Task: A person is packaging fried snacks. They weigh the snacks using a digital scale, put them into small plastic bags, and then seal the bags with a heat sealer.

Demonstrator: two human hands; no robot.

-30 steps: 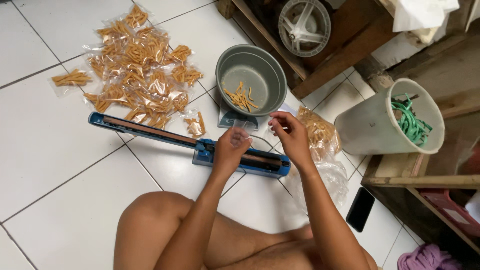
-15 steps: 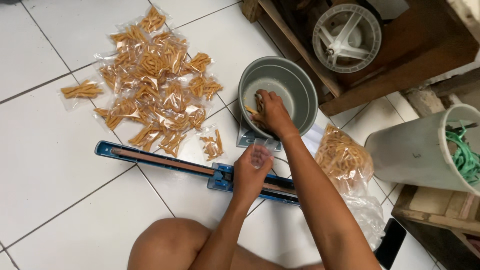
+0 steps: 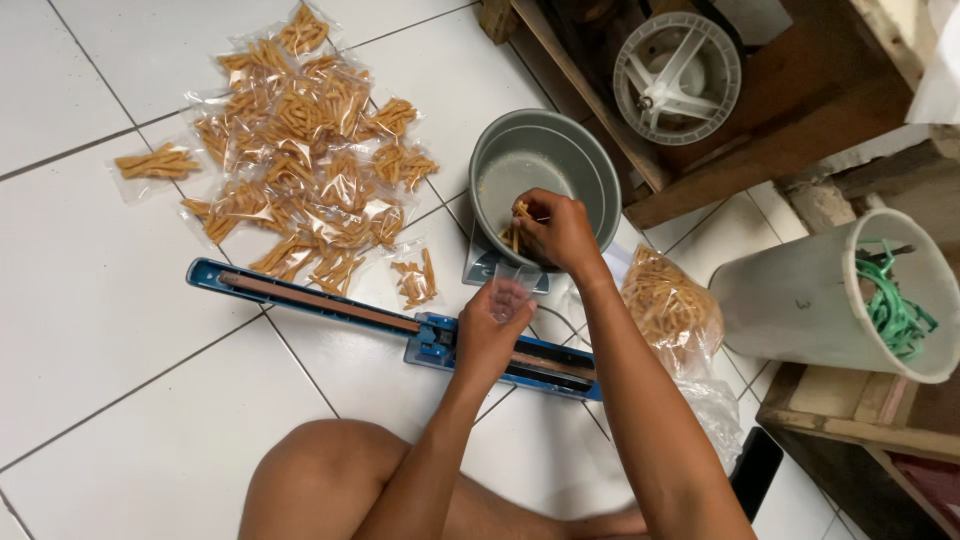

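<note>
My right hand (image 3: pixel 556 232) reaches into a grey bowl (image 3: pixel 592 165) and is closed on a few orange snack sticks (image 3: pixel 517 228). The bowl stands on a small scale (image 3: pixel 482 270). My left hand (image 3: pixel 487 327) holds a small clear plastic bag (image 3: pixel 512 287) open just below the bowl. Beneath my left hand lies a long blue heat sealer (image 3: pixel 330 308) on the white tiled floor.
A heap of sealed snack packets (image 3: pixel 300 160) lies at the upper left, one packet (image 3: pixel 155 163) apart from it. A large clear bag of sticks (image 3: pixel 670 305) sits right of my arm. A white bucket (image 3: pixel 800 300), wooden furniture (image 3: pixel 800 110), a phone (image 3: pixel 755 470) and my knee (image 3: pixel 330 480) surround me.
My right hand went from beside the left hand into the bowl and closed on sticks. My left hand stays over the sealer and now holds the small bag up.
</note>
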